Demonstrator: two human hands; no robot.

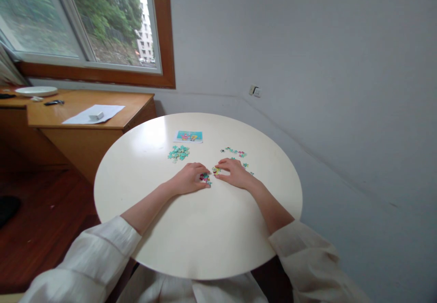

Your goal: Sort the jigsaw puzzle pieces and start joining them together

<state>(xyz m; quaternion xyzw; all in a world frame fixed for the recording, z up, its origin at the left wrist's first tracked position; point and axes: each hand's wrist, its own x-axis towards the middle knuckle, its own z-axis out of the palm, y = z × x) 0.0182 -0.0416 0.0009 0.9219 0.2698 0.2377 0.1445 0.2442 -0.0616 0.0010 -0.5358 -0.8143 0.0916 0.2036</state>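
Note:
Close together over the middle of the round white table [201,234], both hands handle jigsaw puzzle pieces. My left hand [186,179] curls its thumb and fingers around a small joined cluster of pink and teal puzzle pieces [205,178] lying on the tabletop. Just to the right, my right hand [235,173] has its thumb and fingertips on a yellow and green group of puzzle pieces [215,171]. A narrow gap separates the two groups. The fingers partly cover both, so how many pieces each contains is unclear.
A heap of teal puzzle pieces [179,153] lies beyond my left hand, below a picture card [189,136]. Loose pieces [235,151] are spread beyond and beside my right hand. A wooden desk [136,107] adjoins the table at left, holding paper [80,117] and a white plate [37,91].

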